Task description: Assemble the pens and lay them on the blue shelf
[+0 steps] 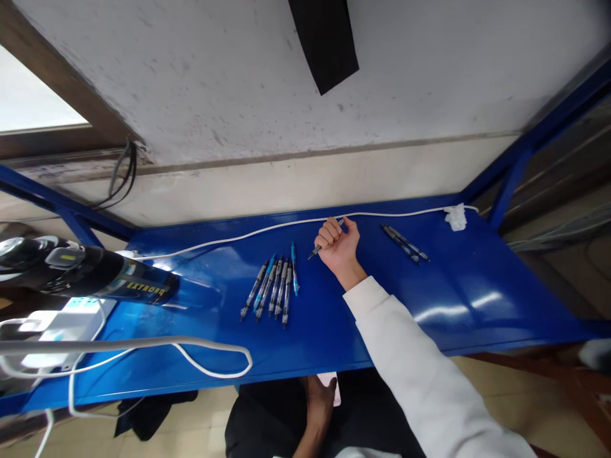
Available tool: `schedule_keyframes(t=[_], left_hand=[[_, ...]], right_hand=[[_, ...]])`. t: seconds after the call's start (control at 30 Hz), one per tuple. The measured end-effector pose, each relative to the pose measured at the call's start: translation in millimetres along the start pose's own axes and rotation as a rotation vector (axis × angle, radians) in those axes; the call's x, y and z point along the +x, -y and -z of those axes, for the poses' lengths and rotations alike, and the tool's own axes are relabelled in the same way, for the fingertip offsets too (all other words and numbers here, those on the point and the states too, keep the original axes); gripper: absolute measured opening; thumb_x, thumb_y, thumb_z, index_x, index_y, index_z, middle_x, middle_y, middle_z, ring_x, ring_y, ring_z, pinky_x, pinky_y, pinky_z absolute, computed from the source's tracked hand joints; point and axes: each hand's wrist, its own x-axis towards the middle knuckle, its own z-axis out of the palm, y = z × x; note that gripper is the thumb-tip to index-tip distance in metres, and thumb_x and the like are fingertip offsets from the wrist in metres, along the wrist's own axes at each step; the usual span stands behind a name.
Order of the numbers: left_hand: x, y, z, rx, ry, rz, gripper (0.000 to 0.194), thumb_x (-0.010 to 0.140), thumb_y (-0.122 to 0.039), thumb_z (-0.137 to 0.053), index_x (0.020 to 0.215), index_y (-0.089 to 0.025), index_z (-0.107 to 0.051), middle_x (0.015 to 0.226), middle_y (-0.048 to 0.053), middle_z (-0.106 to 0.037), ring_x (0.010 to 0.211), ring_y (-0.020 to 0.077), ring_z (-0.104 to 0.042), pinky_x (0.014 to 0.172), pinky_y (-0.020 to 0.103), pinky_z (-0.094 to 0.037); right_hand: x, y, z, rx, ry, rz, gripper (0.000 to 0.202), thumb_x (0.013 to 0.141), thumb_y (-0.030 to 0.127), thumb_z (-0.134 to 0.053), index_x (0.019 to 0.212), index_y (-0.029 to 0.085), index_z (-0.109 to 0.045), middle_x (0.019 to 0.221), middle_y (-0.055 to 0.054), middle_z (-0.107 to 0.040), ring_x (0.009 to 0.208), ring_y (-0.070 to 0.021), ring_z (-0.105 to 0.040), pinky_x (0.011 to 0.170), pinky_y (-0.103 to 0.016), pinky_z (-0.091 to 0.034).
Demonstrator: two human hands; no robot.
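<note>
My right hand [337, 245], in a white sleeve, is above the middle of the blue table with its fingers curled round a pen [314, 252]. The pen's dark end sticks out at the lower left, and its other end shows near the thumb. To the left of this hand lie several click pens [273, 289] side by side, mostly grey and black, with a blue one [294, 270] at the right of the group. Further right lie a couple of dark pens [405, 243]. Below the table edge, over my lap, my left hand [319, 402] grips a flat pale pink object [337, 395], partly hidden.
A black bottle [109, 273] stands at the left, beside a white power strip [71, 331]. One white cable [229, 240] runs along the back of the blue table [329, 337]; another loops at front left. Crumpled white tissue [456, 217] lies at back right. Blue frame bars flank the table.
</note>
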Motion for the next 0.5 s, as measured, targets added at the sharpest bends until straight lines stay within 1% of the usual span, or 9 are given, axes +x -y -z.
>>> schedule_keyframes(t=[0.13,0.23,0.33,0.5], left_hand=[[-2,2,3.7,-0.038,0.016,-0.017,0.078,0.076,-0.02,-0.078,0.15,-0.014,-0.054,0.15,0.02,-0.061,0.165,0.042,-0.04,0.139,0.048,-0.03],[-2,6,7.3,-0.065,0.03,0.0,0.08,0.071,-0.019,-0.078,0.148,-0.015,-0.057,0.149,0.019,-0.063,0.162,0.0412,-0.045,0.138,0.046,-0.032],[-2,7,11.0,-0.099,0.032,0.036,0.083,0.068,-0.018,-0.078,0.148,-0.015,-0.059,0.15,0.02,-0.063,0.159,0.0417,-0.05,0.136,0.047,-0.036],[-2,6,18.2,-0.12,-0.014,-0.017,0.082,0.072,-0.025,-0.085,0.15,-0.019,-0.062,0.151,0.02,-0.067,0.155,0.0436,-0.055,0.132,0.05,-0.041]], right_hand=[[0,0,-1,0.046,0.016,-0.016,0.042,0.107,0.042,-0.043,0.076,0.029,-0.017,0.06,0.01,-0.011,0.054,-0.0133,-0.005,0.047,-0.029,-0.016],[1,0,0,0.067,0.036,-0.026,0.043,0.107,0.042,-0.043,0.077,0.029,-0.015,0.06,0.01,-0.012,0.053,-0.0129,-0.005,0.046,-0.029,-0.016],[2,0,0,0.077,0.043,-0.03,0.043,0.107,0.042,-0.043,0.077,0.029,-0.015,0.06,0.01,-0.012,0.052,-0.0128,-0.006,0.046,-0.029,-0.017],[3,-1,0,0.06,0.015,-0.023,0.043,0.106,0.042,-0.046,0.076,0.029,-0.018,0.06,0.01,-0.013,0.053,-0.0133,-0.005,0.046,-0.029,-0.017]])
